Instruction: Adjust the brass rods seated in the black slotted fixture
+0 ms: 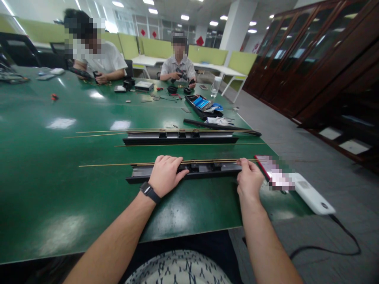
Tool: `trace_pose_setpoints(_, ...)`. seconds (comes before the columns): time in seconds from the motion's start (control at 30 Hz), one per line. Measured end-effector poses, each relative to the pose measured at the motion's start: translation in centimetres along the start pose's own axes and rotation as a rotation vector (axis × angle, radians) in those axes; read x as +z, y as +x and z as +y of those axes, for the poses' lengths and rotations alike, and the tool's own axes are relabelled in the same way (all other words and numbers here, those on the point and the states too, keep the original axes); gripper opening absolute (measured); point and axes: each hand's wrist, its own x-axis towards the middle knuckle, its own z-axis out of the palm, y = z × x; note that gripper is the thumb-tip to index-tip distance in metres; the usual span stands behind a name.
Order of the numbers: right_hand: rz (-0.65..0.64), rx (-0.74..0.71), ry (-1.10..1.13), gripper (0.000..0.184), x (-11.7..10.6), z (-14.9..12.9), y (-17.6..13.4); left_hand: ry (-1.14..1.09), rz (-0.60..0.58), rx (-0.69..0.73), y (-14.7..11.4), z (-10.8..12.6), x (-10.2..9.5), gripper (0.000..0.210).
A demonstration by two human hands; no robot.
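A long black channel [142, 172] with a grey inside and black blocks lies crosswise in front of me. Thin golden rods [112, 165] run along its top and stick out past its ends. My left hand [167, 171] is closed over the channel left of its middle, thumb on the near side beside a black block [194, 166]; the rods pass by its fingers. At the right end, my right hand [250, 179] pinches a golden rod between thumb and fingers. Farther back lies a second, similar channel [177, 141] with more rods across it.
A red-edged phone [268, 169] and a white device [314, 195] with a cable lie right. Behind the channels are a black tube [222, 127], white gloves [219, 121] and a black tray [194, 105]. Two people sit across the green table [89, 213], holding dark parts.
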Motion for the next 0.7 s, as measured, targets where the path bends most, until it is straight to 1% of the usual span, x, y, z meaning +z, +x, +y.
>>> trace_pose_setpoints(0.2, -0.061, -0.016, -0.04, 0.039, 0.13, -0.32, -0.49, -0.002, 0.004, 0.001, -0.01, 0.01, 0.02, 0.039)
trace_pose_setpoints(0.47, -0.014, -0.054, -0.088, 0.042, -0.08, -0.14, 0.03, -0.001, -0.001, 0.002, -0.02, -0.06, 0.1, 0.038)
trace_pose_setpoints(0.6, -0.056, -0.02, -0.062, 0.043, 0.03, -0.28, -0.25, -0.009, 0.003, 0.001, 0.01, -0.04, 0.1, 0.038)
trace_pose_setpoints(0.7, -0.071, -0.027, -0.069, 0.041, 0.11, -0.3, -0.43, -0.002, 0.005, 0.002, 0.01, -0.01, 0.07, 0.039)
